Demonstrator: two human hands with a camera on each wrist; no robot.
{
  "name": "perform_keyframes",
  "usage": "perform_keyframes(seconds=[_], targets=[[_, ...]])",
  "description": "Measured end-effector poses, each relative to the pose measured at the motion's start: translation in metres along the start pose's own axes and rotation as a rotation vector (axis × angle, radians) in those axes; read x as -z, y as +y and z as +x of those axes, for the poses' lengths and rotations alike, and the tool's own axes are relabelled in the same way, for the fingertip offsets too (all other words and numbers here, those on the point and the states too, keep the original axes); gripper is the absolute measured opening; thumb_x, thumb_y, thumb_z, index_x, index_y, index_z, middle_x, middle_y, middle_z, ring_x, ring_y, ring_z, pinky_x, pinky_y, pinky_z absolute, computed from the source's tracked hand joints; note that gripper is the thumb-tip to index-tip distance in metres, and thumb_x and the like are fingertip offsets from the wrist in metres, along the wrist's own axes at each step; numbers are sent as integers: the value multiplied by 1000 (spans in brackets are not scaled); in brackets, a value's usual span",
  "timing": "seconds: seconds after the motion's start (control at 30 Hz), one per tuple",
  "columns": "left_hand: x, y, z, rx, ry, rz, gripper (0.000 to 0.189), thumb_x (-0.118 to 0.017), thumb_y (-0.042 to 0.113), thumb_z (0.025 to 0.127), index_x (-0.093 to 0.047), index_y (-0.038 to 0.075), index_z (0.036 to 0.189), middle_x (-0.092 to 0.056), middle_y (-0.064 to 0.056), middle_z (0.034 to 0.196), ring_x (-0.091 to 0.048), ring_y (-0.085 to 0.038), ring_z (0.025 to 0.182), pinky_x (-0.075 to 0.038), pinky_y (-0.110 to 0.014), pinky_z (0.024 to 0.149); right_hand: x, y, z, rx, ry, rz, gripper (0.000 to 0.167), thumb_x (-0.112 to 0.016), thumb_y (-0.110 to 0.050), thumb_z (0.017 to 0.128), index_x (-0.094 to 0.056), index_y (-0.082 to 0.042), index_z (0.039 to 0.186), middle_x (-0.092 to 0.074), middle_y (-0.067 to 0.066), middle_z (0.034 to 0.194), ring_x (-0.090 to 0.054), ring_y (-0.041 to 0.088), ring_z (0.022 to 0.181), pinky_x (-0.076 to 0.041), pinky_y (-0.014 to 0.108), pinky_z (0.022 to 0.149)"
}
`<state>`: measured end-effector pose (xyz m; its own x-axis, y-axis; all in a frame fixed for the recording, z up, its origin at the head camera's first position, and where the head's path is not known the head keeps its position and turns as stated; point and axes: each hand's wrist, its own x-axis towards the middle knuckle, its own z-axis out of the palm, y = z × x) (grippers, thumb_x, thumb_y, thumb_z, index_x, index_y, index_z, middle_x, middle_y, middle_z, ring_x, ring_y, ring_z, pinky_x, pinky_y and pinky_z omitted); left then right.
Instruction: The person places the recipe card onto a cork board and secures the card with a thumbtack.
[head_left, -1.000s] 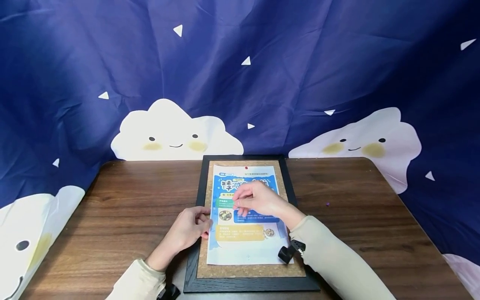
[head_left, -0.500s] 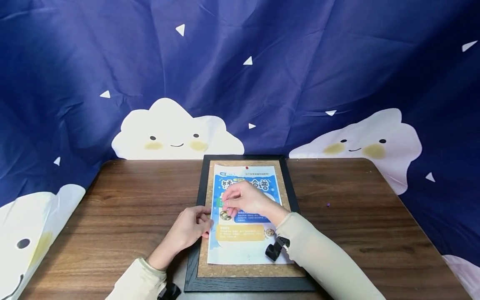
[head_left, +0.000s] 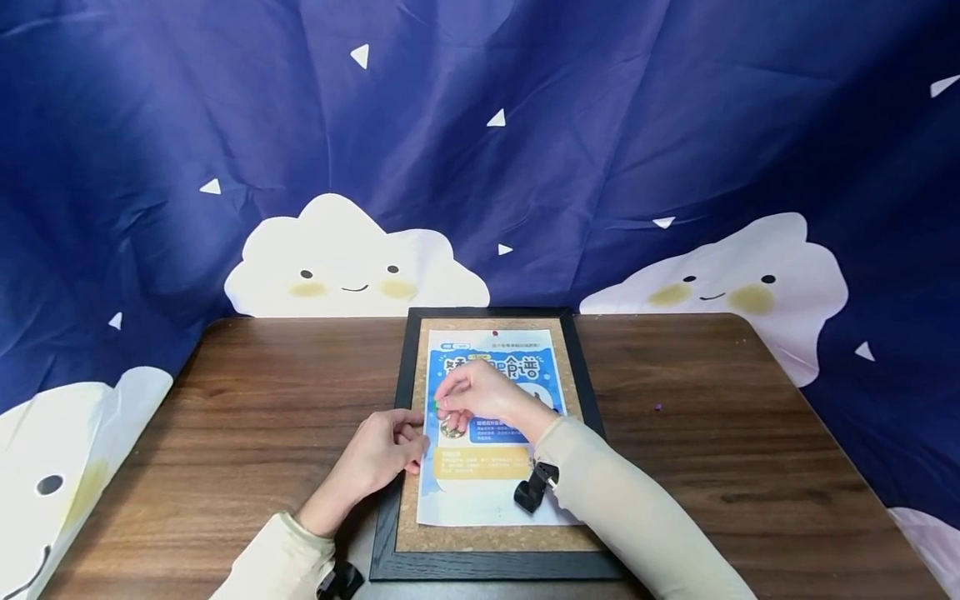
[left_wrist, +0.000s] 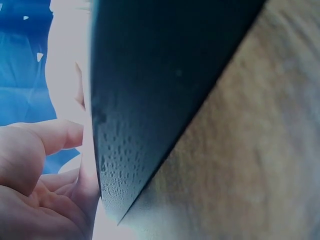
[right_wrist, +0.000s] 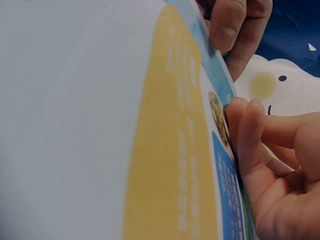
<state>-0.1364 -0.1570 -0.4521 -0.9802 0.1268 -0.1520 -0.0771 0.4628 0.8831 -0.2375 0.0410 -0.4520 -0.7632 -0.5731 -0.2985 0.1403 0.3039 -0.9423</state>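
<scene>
A printed poster point(head_left: 495, 504) lies on a cork board point(head_left: 450, 540) with a black frame point(head_left: 495, 567). My left hand point(head_left: 381, 450) rests across the frame's left side, its fingertips touching the poster's left edge. In the right wrist view, those left fingers point(right_wrist: 235, 25) sit on that same edge. Over the poster's left half, my right hand point(head_left: 480, 392) pinches a small green pushpin point(head_left: 437, 406) between thumb and forefinger, mostly hidden by the fingertips. A red pushpin point(head_left: 495, 333) is at the poster's top middle.
A small purple pushpin point(head_left: 658, 407) lies on the brown wooden table point(head_left: 712, 467), right of the board. Behind the table hangs a dark blue cloth point(head_left: 555, 167) with white clouds.
My right hand has moved left over the poster, toward its left edge, its fingers still pinched. The left hand stays in place at that edge.
</scene>
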Motion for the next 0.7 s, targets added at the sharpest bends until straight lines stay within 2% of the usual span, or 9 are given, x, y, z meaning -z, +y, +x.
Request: perform_keyframes(seconds=[0.13,0.43,0.7], targets=[[1,-1,0,3,-9,-7,35,-73,-4,96,-68,-11,131,-71,-9,85,-70,-14,63,-64,-26,60,-2,-2,4,-51,10,11,14,-68,5,102,-75,10,112,-79,16,87,-70,15,61,-61,25,56],[0,-5,3,-13,-19,-32,35,-72,-4,97,-67,-12,130,-72,-10,86,-71,-14,64,-65,-26,60,-3,-14,10,-129,-14,-86,16,-68,5,100,-76,10,114,-77,14,83,-70,16,59,-62,25,56],[2,-5,3,-9,-24,-23,36,-72,-3,97,-67,-12,132,-73,-9,85,-71,-14,64,-65,-25,61,-7,-18,11,-159,-8,-87,15,-68,9,99,-74,13,112,-71,12,76,-69,18,59,-64,28,58]])
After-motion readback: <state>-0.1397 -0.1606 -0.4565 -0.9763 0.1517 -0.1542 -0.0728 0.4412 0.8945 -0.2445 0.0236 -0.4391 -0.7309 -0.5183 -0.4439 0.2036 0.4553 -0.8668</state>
